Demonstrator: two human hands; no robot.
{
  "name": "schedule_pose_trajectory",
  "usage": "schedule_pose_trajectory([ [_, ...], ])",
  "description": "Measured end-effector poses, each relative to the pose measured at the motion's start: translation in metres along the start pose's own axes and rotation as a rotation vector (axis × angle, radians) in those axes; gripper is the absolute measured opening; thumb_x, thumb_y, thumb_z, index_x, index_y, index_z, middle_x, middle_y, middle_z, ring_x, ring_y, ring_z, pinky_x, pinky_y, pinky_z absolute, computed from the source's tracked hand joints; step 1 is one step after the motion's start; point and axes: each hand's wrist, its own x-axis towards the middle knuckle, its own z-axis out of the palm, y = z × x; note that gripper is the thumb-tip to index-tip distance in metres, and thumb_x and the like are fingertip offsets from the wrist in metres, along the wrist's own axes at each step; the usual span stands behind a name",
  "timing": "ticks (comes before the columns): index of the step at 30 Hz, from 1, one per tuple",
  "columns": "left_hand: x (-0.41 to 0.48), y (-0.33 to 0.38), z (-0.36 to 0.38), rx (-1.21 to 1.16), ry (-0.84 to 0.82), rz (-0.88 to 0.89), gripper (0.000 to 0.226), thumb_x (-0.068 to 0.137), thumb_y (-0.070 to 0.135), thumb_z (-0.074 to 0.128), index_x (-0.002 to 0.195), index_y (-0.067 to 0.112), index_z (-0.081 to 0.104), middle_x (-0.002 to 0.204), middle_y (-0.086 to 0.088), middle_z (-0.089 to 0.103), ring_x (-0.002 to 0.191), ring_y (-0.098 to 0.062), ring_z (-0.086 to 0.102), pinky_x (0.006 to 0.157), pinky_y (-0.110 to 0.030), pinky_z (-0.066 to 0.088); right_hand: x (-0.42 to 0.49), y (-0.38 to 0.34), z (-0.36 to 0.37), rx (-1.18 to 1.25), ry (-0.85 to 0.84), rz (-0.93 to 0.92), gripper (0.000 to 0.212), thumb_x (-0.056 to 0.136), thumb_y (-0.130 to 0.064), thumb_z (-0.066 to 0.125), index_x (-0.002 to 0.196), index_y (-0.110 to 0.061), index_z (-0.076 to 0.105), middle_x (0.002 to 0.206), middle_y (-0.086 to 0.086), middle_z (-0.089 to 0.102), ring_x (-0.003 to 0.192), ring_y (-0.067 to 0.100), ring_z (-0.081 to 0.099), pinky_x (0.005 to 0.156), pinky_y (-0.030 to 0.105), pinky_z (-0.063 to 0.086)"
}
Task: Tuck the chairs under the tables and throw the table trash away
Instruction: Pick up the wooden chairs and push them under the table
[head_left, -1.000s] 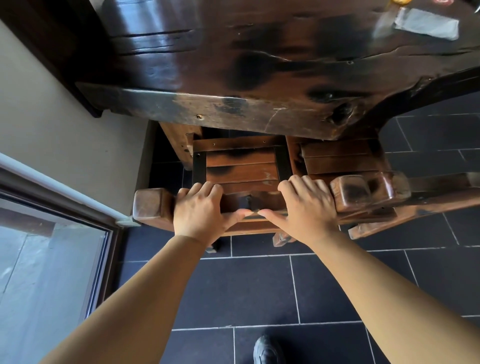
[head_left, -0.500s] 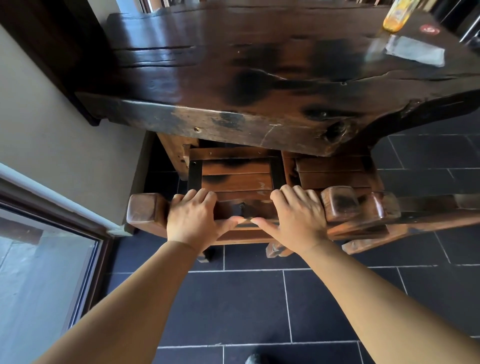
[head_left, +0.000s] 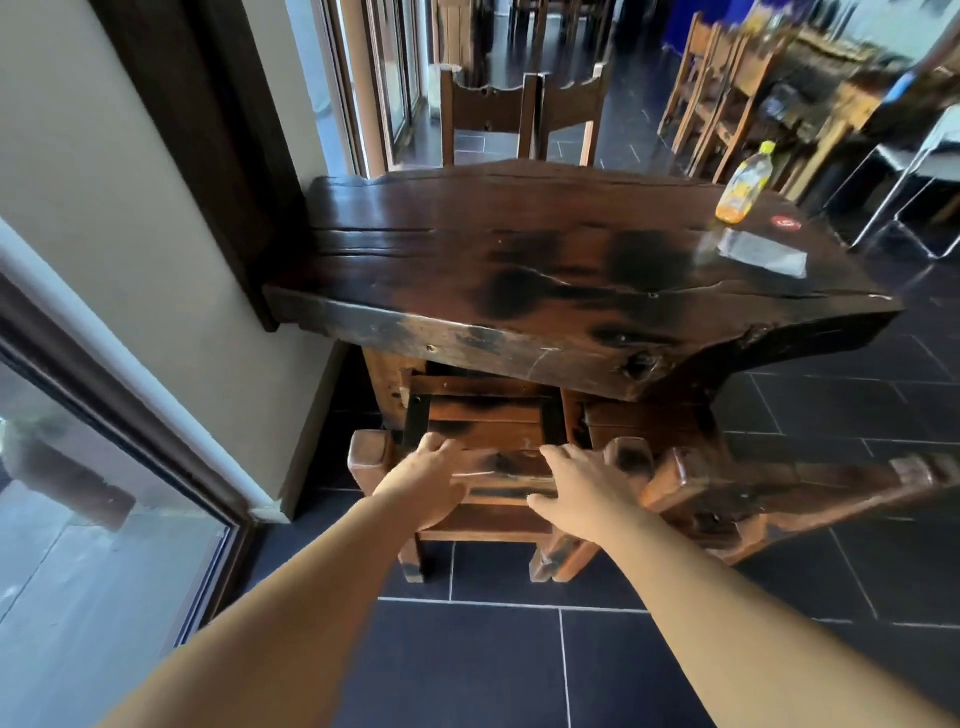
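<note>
— Hands first: how are they held?

— Both are laid on the top rail of a chair, the left hand toward its left end and the right hand toward its right. Fingers are stretched forward over the rail and thumbs are turned toward each other. Nothing is seen to be clasped, though the hands are somewhat blurred.

— Where is that chair placed?

— It is set at the near edge of the table, by the left end. Its seat is seen under the top, and only the back stands out on the near side.

— Are other chairs seen?

— A second chair is set just right of it, its back rail slanted away to the right. Whether the two touch cannot be told. Two far chairs are stood side by side at the table's far edge.

— And the trash?

— A yellow-capped bottle is stood upright at the far right corner of the table. A clear wrapper is laid flat just near of it. A small red disc is seen between the two; what it is cannot be told.

— What surrounds the table?

— A dark tiled floor is seen below, and a glass door is set in the wall at the near left.
</note>
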Motion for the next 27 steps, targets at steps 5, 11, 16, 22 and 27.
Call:
schedule_pose_trajectory([
  [5,-0.067,0.021,-0.051,0.050,0.030,0.032,0.060,0.091,0.037,0.063,0.145,0.020,0.043,0.140,-0.002,0.046,0.124,-0.026,0.054,0.098,-0.036,0.044,-0.070,-0.016,-0.052,0.042,-0.005,0.018,0.066,0.090,-0.060,0.056,0.144,-0.025,0.043,0.141,0.002,0.053,0.132,0.027,0.046,0.102,0.044,0.044],
  [11,-0.137,0.047,-0.083,0.157,-0.005,0.087,0.061,0.089,0.042,0.062,0.143,0.021,0.040,0.136,-0.004,0.047,0.124,-0.028,0.052,0.098,-0.043,0.049,-0.144,-0.019,-0.091,0.061,-0.008,0.031,0.066,0.090,-0.057,0.057,0.146,-0.027,0.040,0.150,0.000,0.048,0.131,0.026,0.052,0.097,0.041,0.048],
  [16,-0.177,0.072,-0.087,0.121,0.021,0.143,0.064,0.089,0.040,0.066,0.143,0.019,0.040,0.136,-0.005,0.049,0.121,-0.027,0.055,0.085,-0.029,0.041,-0.191,-0.011,-0.102,0.059,0.012,0.064,0.063,0.089,-0.056,0.059,0.144,-0.031,0.039,0.145,-0.002,0.053,0.126,0.026,0.056,0.093,0.043,0.052],
  [22,-0.187,0.113,-0.086,0.214,0.001,0.241,0.065,0.091,0.040,0.065,0.146,0.017,0.038,0.136,-0.006,0.050,0.116,-0.025,0.058,0.085,-0.030,0.049,-0.229,0.014,-0.108,0.148,0.033,0.130,0.067,0.091,-0.056,0.057,0.148,-0.029,0.038,0.151,0.001,0.048,0.133,0.026,0.051,0.099,0.045,0.049],
  [27,-0.160,0.178,-0.060,0.304,-0.053,0.314,0.061,0.090,0.043,0.065,0.143,0.020,0.044,0.130,-0.004,0.055,0.112,-0.024,0.059,0.088,-0.031,0.049,-0.250,0.078,-0.105,0.195,0.048,0.211,0.064,0.090,-0.054,0.059,0.145,-0.026,0.042,0.148,0.003,0.048,0.131,0.027,0.052,0.100,0.045,0.048],
])
